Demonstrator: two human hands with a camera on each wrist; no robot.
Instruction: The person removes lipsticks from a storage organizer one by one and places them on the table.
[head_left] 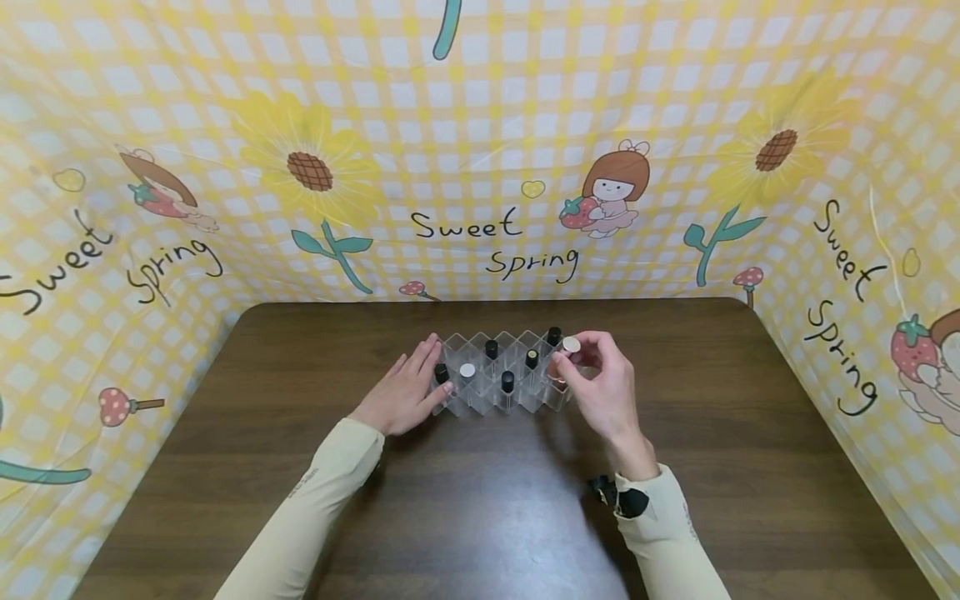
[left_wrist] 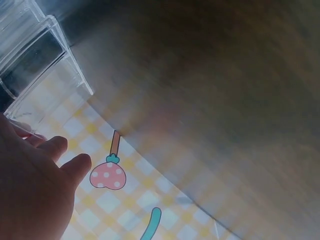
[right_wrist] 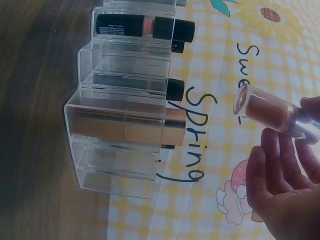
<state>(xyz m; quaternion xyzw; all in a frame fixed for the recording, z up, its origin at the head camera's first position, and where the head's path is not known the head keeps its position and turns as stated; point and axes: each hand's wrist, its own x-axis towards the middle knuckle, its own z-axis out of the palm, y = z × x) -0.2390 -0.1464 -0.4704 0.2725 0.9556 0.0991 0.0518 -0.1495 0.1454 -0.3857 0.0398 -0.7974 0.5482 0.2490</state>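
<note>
A clear diamond-celled lipstick organizer (head_left: pixel 483 403) stands near the back of the table, holding several tubes. My left hand (head_left: pixel 405 390) rests against its left end, fingers extended; the thumb lies near a black-capped tube (head_left: pixel 441 372). My right hand (head_left: pixel 606 385) pinches a lip gloss tube (right_wrist: pixel 267 110) by its cap end. The tube has a clear body with coral-pink contents, and is held apart from the organizer, above its right end. A rose-gold tube (right_wrist: pixel 125 125) and a black lipstick (right_wrist: pixel 122 25) sit in cells. In the left wrist view, the left fingers (left_wrist: pixel 77 167) show beside the organizer's edge.
The dark wooden table (head_left: pixel 480 517) surrounds the organizer. A yellow checked cloth (head_left: pixel 480 150) printed with flowers and lettering rises behind the table and on both sides. A white-topped tube (head_left: pixel 467 370) and another black-capped tube (head_left: pixel 507 382) stand in the organizer.
</note>
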